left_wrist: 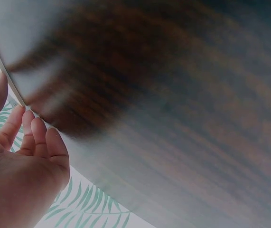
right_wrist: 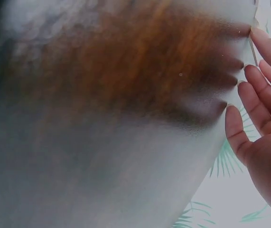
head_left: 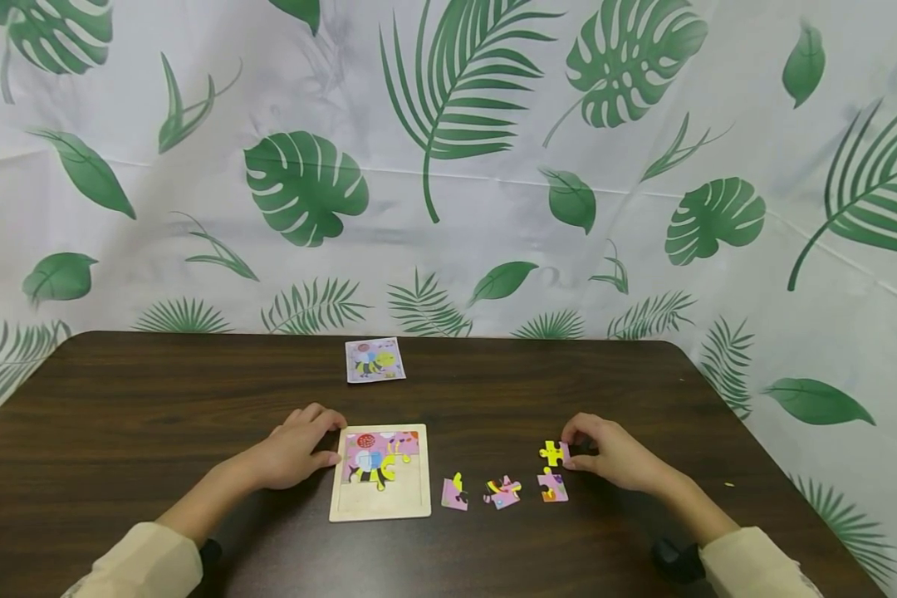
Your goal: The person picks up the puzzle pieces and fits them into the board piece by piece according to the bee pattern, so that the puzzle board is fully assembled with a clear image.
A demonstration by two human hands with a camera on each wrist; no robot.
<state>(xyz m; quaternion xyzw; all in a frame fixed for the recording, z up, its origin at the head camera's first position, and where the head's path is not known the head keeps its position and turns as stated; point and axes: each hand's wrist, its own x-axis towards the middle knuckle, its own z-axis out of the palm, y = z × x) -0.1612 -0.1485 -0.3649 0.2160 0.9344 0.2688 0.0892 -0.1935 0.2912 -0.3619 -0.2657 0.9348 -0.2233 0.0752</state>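
A square wooden puzzle tray (head_left: 381,507) lies on the table, its upper part filled with pieces of a bee picture. At its left edge, my left hand (head_left: 299,448) rests with thumb and fingertips touching the rim; the left wrist view shows these fingers (left_wrist: 41,137) only gently bent. My right hand (head_left: 609,453) pinches the right side of a yellow and pink puzzle piece (head_left: 551,453) between thumb and index finger, flat on the table or just above it. Loose nearby lie a puzzle piece with a yellow tip (head_left: 454,493), a multicoloured piece (head_left: 504,492) and a pink piece (head_left: 553,487).
A printed bee picture card (head_left: 374,360) lies near the far edge of the dark wooden table (head_left: 194,374). Behind the table hangs a white cloth (head_left: 493,232) with green leaves. Tiny yellow specks dot the table's right side.
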